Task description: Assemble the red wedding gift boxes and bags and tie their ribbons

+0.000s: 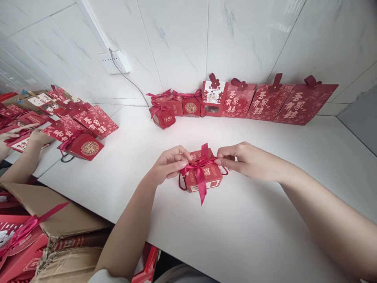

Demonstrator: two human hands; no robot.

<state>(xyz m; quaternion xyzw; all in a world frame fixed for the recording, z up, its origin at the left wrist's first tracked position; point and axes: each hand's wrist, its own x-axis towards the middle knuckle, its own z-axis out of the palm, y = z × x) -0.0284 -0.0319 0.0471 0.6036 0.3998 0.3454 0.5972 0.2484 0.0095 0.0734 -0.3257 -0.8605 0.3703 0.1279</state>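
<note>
left hand (169, 164): pinching ribbon bow (200, 167) loop
right hand (244, 159): pinching opposite loop
gift box (203, 175): sitting on white surface (265, 220)

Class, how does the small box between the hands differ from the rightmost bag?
The small box stands on the table, left hand and right hand pinching its ribbon; the rightmost bag leans on the wall, untouched. The box is small and blocky, the bag wide and flat. Both are red with lettering.
</note>
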